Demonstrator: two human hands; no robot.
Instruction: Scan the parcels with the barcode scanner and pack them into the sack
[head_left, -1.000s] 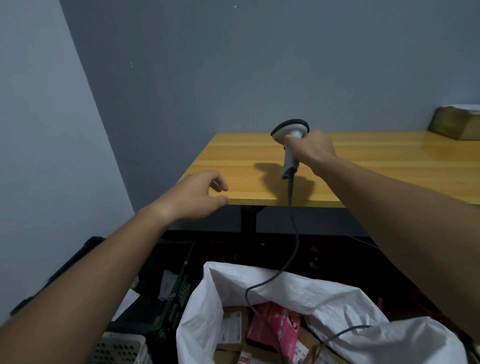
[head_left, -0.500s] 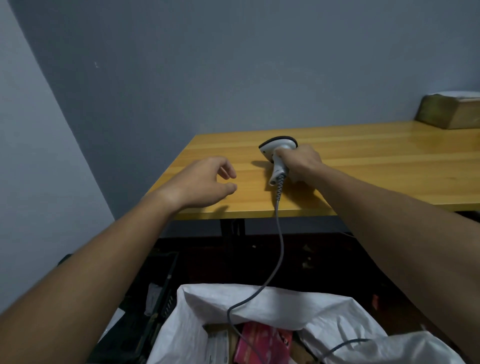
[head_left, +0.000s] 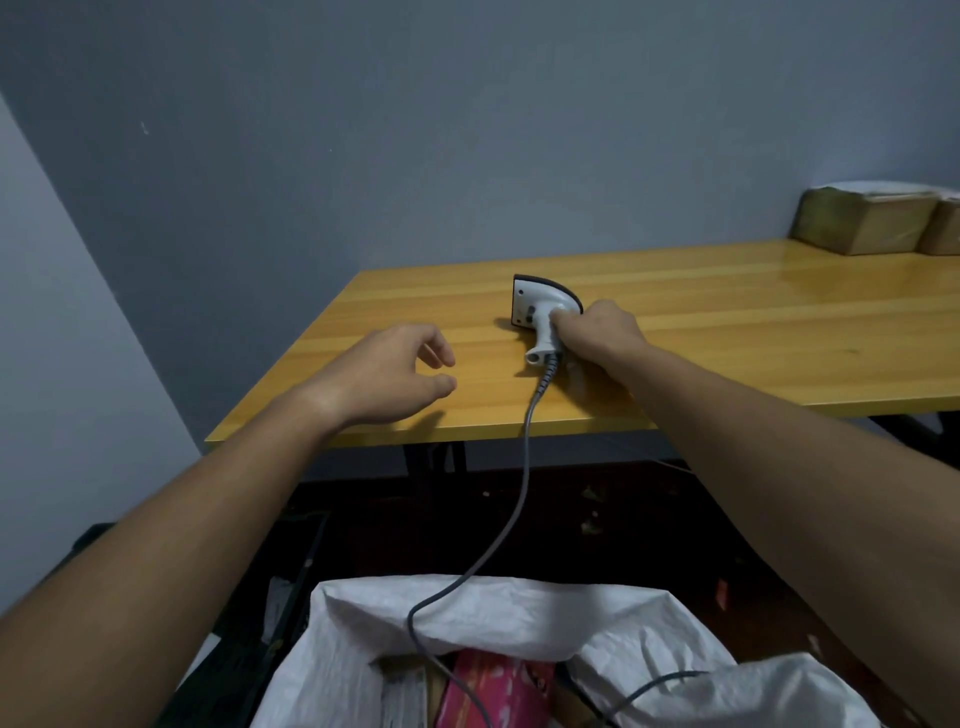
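Scanner (head_left: 540, 312) lies on table (head_left: 727, 332), handle toward near edge; right hand (head_left: 597, 335) grips handle, left hand (head_left: 387, 371) loose, empty, just left of scanner; sack (head_left: 519, 613) below

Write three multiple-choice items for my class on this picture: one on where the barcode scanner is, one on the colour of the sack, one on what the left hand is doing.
1. Where is the scanner?
A. On the table
B. Inside the sack
C. On the floor

2. What colour is the sack?
A. Black
B. White
C. Green

3. What is the left hand doing?
A. Gripping a parcel
B. Pulling the cable
C. Holding nothing

Answers:
1. A: the scanner lies on the yellow wooden table, with the right hand round its handle.
2. B: the sack below the table edge is white, with parcels showing in its mouth.
3. C: its fingers are loosely curled above the table's near corner, with nothing in them, and the cable hangs apart from it.
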